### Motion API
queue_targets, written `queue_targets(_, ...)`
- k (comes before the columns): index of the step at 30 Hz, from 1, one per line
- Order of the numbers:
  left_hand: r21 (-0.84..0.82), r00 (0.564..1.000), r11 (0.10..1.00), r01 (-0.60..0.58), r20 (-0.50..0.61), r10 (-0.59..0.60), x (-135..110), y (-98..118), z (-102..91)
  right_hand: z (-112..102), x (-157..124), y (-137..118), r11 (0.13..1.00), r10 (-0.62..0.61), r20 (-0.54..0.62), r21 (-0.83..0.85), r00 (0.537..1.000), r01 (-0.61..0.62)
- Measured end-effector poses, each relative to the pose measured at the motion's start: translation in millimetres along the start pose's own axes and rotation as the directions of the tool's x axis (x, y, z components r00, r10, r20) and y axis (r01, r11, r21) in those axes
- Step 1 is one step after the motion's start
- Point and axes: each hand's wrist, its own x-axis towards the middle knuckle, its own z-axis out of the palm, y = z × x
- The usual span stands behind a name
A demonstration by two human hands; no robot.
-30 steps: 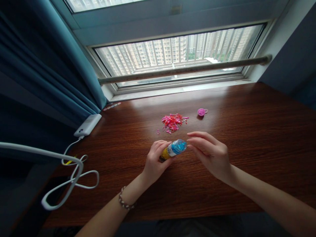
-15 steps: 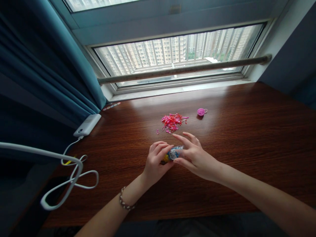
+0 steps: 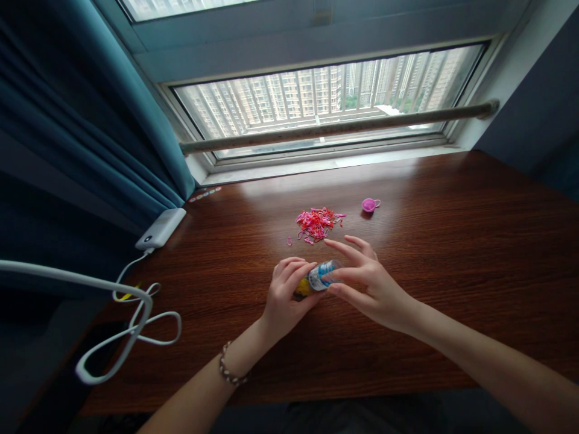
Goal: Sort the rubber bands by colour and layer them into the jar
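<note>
My left hand (image 3: 287, 292) is wrapped round a small clear bottle (image 3: 322, 275) with a blue and white label and something yellow in its left part. The bottle lies tilted sideways, its right end a little higher. My right hand (image 3: 364, 280) is at that right end with fingers spread. One of its fingers overlaps the label, and the thumb is close to the lower edge; whether they press on it I cannot tell. Just beyond the hands lies a heap of small pink and red plastic loops (image 3: 316, 224). A pink cup-shaped piece with a loop (image 3: 368, 205) sits to its right.
A brown wooden desk (image 3: 443, 241) reaches to the window, with a metal rail (image 3: 344, 128) across it. On the left are a white power bank (image 3: 161, 229), a looped white cable (image 3: 149, 301) and a blue curtain (image 3: 149, 150).
My right hand has shifted slightly right, uncovering more of the bottle. The bottle's label faces differently, with more blue and white showing. My left hand keeps its place.
</note>
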Motion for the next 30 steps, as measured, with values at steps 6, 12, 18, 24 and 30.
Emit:
queue_targets(6, 0.037, 0.998, 0.998, -0.049, -0.031, 0.050, -2.2, -2.5, 0.9, 9.6, 5.5, -0.3, 0.995, 0.035, 0.190, -0.096, 0.981, -0.017)
queue_targets(12, 0.065, 0.999, 0.998, 0.005, -0.034, -0.003, -0.1, -1.3, 0.1, 9.9, 6.9, 6.4, 0.999, 0.028, 0.185, -0.025, 0.982, -0.024)
queue_targets(18, -0.041, 0.997, 0.996, 0.076, -0.021, -0.077, 2.0, 2.3, -0.5, -3.1, 7.1, 5.1, 0.977, 0.008, 0.027, 0.215, 1.000, -0.014)
queue_targets(24, -0.226, 0.961, 0.936, 0.270, 0.011, -0.275, -0.5, 3.9, 1.1, -8.7, 1.9, 5.1, 0.915, 0.093, -0.098, 0.400, 0.991, -0.047)
queue_targets(30, -0.370, 0.945, 0.872, 0.321, 0.063, -0.321, -2.5, 7.4, 4.5, 23.1, -9.2, 12.9, 0.893, 0.189, -0.055, 0.426, 0.980, -0.148)
